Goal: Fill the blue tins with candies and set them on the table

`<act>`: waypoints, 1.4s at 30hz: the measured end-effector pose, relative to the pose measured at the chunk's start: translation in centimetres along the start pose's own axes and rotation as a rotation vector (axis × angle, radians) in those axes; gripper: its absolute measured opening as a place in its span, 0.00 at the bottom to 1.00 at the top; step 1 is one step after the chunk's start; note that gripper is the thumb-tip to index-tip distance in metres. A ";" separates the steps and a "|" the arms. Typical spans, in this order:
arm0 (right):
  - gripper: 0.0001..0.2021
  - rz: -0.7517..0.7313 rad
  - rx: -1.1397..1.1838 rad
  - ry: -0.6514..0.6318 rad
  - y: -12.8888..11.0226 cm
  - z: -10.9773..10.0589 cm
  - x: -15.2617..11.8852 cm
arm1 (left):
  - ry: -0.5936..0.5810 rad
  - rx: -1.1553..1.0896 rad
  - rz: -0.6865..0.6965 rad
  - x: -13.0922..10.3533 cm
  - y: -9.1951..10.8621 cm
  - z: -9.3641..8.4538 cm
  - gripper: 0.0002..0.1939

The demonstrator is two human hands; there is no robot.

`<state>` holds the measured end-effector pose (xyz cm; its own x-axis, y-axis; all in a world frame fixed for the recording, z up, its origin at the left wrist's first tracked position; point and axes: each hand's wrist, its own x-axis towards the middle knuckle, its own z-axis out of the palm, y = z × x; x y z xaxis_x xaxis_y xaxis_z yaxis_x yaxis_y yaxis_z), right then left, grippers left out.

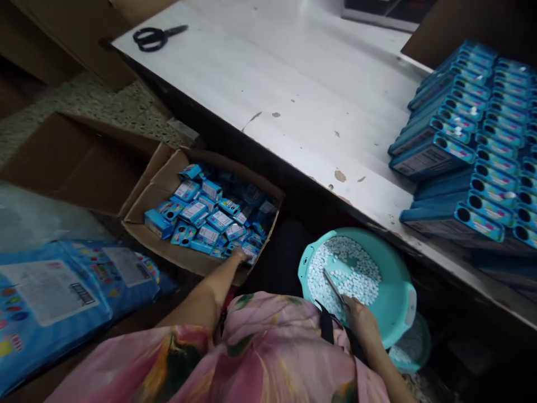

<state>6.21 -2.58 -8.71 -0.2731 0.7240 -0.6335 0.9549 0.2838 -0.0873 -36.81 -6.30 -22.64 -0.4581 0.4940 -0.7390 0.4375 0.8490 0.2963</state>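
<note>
My left hand (238, 256) reaches to the near right corner of an open cardboard box (161, 246) full of small blue boxes (193, 212). Its fingers are small and dim against the boxes, so their grip is unclear. My right hand (359, 316) is closed round a thin metal tool (334, 286), whose tip points into the small white pieces (352, 285). Those pieces lie in a turquoise basin (394, 302) beneath the table edge.
The white table (293, 84) bears black scissors (157, 38) at its far left and stacked blue cartons (453, 157) at the right. A large blue printed bag (104, 296) lies at the left. Another basin (424, 341) sits behind the turquoise one.
</note>
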 end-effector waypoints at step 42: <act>0.21 -0.158 0.826 0.170 7.4 -10.3 -4.6 | 0.126 -0.136 1.139 -20.2 24.9 0.8 0.22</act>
<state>13.35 2.65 1.49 -0.3605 0.8175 -0.4492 0.6649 -0.1126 -0.7384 -16.11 4.70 -0.81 0.0720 0.9955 0.0622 0.5633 -0.0920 0.8211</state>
